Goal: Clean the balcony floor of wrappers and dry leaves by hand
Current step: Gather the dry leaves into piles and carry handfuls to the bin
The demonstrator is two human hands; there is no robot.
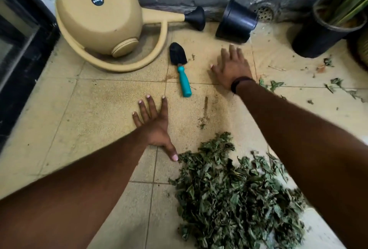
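Observation:
A big heap of dry green leaves (235, 195) lies on the beige tiled floor (83, 121) at the lower middle right. My left hand (154, 123) rests flat on the tiles with fingers spread, its thumb touching the heap's left edge. My right hand (232, 67) lies flat and open further back, beyond the heap, a dark band on its wrist. Scattered leaf bits (336, 87) remain on the tiles at the right. No wrappers are visible.
A small trowel (182, 69) with a teal handle lies between my hands. A beige watering can (103, 21) lies tipped at the back left, a toppled black pot (237, 21) by the grey brick wall, a potted plant (326, 27) at the right. A dark door frame (22, 65) runs along the left.

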